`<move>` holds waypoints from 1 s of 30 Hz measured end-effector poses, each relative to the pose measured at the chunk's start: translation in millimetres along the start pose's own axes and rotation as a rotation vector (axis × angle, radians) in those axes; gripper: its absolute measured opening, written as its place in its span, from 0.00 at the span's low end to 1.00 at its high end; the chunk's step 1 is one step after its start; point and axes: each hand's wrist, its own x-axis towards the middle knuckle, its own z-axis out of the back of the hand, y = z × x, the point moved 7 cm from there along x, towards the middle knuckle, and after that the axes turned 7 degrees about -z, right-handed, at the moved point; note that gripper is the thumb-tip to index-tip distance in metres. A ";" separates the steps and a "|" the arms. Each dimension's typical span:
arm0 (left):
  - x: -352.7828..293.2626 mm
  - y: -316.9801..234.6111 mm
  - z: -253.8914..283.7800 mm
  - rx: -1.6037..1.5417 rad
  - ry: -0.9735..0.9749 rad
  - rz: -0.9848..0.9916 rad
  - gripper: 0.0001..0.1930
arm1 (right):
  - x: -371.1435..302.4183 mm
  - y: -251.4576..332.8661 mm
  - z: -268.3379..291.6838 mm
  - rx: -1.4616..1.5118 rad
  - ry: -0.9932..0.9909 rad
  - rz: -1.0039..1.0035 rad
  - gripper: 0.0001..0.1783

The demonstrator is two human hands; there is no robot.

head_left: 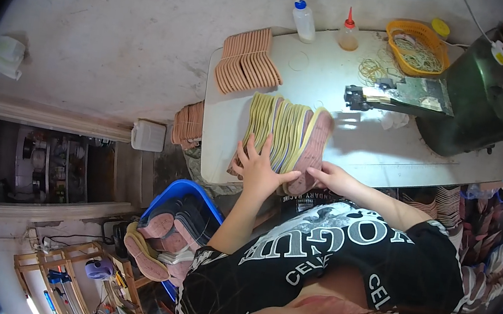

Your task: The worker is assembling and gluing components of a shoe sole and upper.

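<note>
Insoles (276,125) lined up on the tabletop (318,70)
Left hand (261,166) spread on them, grip released; right hand (339,180) at their right end, grip unclear.

Smudged pale wall (121,29); white table (315,69), brightly lit; framed opening (51,161) left; wooden rack (58,252) below.

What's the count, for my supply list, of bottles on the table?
2: a blue-capped bottle and, to its right, a red-tipped bottle, both near the back. Others may be hidden.
</note>
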 end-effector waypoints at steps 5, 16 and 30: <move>1.1 -7.7 -1.3 -0.008 0.027 0.078 0.60 | -6.3 37.3 29.1 0.118 -0.207 0.347 0.27; 55.8 -95.2 15.6 -1.984 -0.038 -0.082 0.21 | -111.4 114.2 32.6 -0.262 -0.009 0.661 0.28; 60.8 -160.9 14.6 -1.729 -0.126 -0.415 0.15 | -109.9 121.3 89.6 0.063 0.384 0.529 0.21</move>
